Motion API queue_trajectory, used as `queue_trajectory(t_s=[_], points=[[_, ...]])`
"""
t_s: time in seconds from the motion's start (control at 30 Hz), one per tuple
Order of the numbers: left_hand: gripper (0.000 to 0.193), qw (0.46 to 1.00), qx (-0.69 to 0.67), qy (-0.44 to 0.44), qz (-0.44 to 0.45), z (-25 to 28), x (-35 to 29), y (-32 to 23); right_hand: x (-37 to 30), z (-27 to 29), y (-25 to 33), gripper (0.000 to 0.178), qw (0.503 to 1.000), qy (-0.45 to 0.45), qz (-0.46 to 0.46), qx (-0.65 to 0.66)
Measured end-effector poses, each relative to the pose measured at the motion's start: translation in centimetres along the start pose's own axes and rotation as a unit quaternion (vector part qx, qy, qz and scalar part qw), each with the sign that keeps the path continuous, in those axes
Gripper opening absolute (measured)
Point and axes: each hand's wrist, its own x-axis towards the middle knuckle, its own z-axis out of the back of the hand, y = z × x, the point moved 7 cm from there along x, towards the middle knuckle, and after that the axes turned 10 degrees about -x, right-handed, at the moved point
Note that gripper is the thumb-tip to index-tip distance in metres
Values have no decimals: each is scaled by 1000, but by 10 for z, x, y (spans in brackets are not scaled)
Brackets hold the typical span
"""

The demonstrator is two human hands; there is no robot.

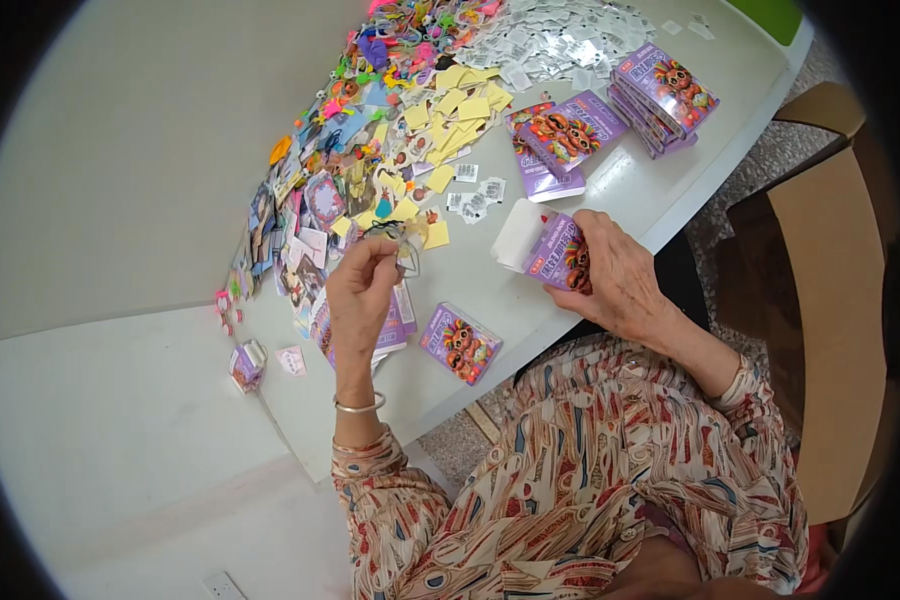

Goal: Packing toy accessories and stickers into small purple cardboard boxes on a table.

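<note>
My right hand (618,275) is wrapped round a small purple cardboard box (558,250) with its white end flap lifted toward the left. My left hand (363,295) pinches a small clear and dark item (407,248), too small to name, beside the heap of trinkets. A closed purple box (461,343) lies flat between my forearms. Partly under my left wrist are more purple boxes (398,318). Small white barcode labels (478,200) lie just beyond the box in my right hand.
Along the wall runs a heap of colourful small toys (370,70), cards (325,200) and yellow paper squares (455,112). Many white labels (560,45) spread at the back. Purple boxes are stacked (665,95) at the right edge. A large open carton (840,330) stands right of the table.
</note>
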Motion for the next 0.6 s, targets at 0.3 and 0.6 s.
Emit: queue_trajectory(t_s=[0.3,0.6], points=[[13,967,-209,146,25,-65,-2,-76,3,-10,4,76,996,87,-11,10],[13,963,-208,162,56,-87,1,-72,-1,-6,-7,82,995,72,-15,69]])
